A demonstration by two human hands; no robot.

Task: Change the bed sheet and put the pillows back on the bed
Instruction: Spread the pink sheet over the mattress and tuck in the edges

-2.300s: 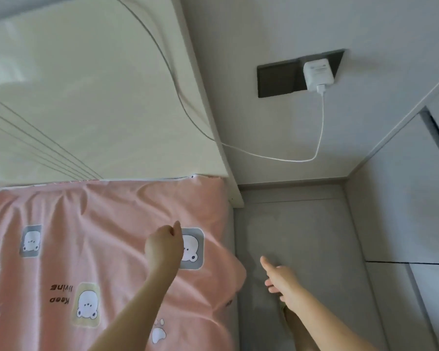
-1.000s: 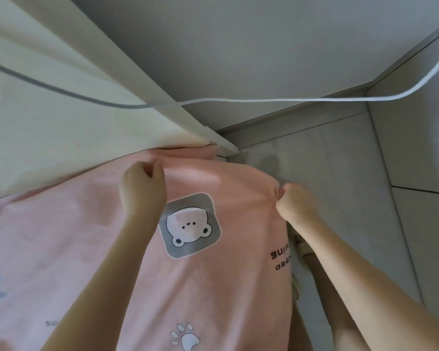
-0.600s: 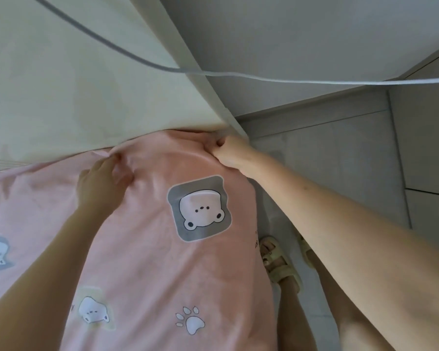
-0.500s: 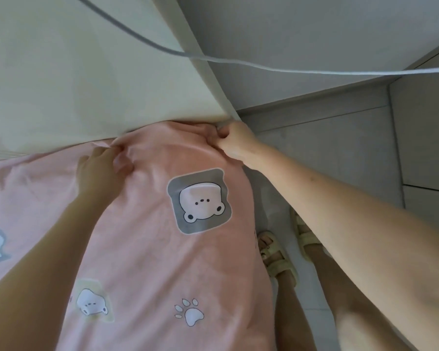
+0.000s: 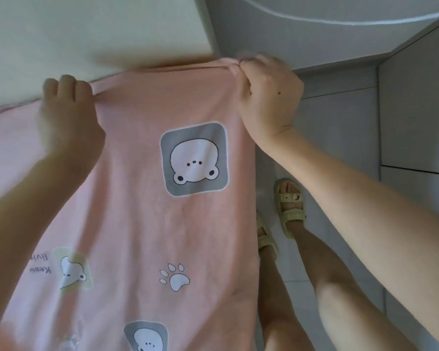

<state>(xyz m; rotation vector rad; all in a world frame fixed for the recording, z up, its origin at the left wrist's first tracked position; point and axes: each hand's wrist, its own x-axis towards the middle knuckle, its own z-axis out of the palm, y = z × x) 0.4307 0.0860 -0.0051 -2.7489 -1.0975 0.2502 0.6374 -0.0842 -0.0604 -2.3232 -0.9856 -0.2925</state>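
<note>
Sheet (image 5: 137,224) top hem bunched under both grips | left hand (image 5: 69,115): fingers (image 5: 66,87) curled over hem, headboard (image 5: 86,34) just beyond | right hand (image 5: 269,97): fingers pinching corner fold

Home bedroom, pink sheet (image 5: 142,224) printed with cartoon bears and paw marks, spread up to a cream headboard (image 5: 86,34), plain grey wall (image 5: 289,39) behind, pale tiled floor (image 5: 340,122) alongside, white cable (image 5: 340,21) hanging across, soft house sandals (image 5: 290,206) on bare feet
</note>
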